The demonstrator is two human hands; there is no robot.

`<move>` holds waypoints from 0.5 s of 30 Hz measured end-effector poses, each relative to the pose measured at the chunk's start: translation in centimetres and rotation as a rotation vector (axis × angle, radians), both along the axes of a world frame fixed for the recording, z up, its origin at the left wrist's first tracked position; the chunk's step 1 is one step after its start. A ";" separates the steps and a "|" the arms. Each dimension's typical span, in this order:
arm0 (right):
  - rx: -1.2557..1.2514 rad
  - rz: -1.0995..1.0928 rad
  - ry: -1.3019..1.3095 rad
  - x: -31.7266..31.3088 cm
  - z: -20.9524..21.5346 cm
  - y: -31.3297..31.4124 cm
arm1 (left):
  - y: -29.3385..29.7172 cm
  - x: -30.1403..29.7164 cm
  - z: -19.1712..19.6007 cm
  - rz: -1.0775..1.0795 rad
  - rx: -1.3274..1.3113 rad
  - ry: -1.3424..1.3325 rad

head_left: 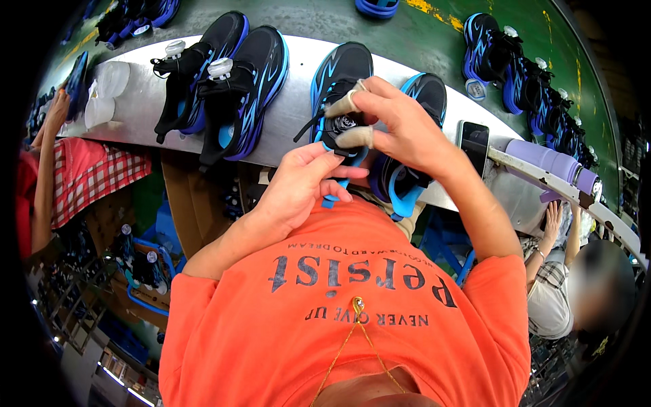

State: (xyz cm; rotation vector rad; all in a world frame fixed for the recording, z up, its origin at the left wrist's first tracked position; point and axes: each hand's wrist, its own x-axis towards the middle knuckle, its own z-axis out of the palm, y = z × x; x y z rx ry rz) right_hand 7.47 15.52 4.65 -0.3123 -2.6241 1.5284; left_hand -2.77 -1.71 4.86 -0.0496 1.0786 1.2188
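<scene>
A black and blue sneaker (344,64) lies on the metal bench before me, its toe pointing away. My right hand (400,122) reaches over it, beige covers on thumb and a finger, which close on either side of the tongue (341,123) at the laces. Thumb and forefinger of my left hand (308,178) pinch at the collar's left edge; its other fingers stay loosely extended. Below them a light blue strip (334,198) hangs at the heel. To the right, partly behind my right hand, lies a second sneaker (428,95) with a light blue strip (407,198) at its heel.
A pair of sneakers (254,81) with white tags stands at left on the bench (295,61), near clear plastic cups (112,80). At right are a phone (473,144), a lilac bottle (549,163) and a metal rail (536,178). More sneakers (515,74) line the green surface beyond. Other people work on both sides.
</scene>
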 end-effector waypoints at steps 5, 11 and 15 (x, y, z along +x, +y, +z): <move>0.020 0.045 0.015 -0.2 -0.5 0.7 | 0.3 0.1 0.2 0.030 -0.014 -0.001; 0.108 -0.130 -0.053 0.4 -1.0 -1.4 | 0.1 0.1 0.0 0.025 -0.001 -0.022; -0.003 0.083 0.012 -0.2 -0.1 0.8 | -0.2 -0.2 -0.2 -0.002 -0.001 -0.041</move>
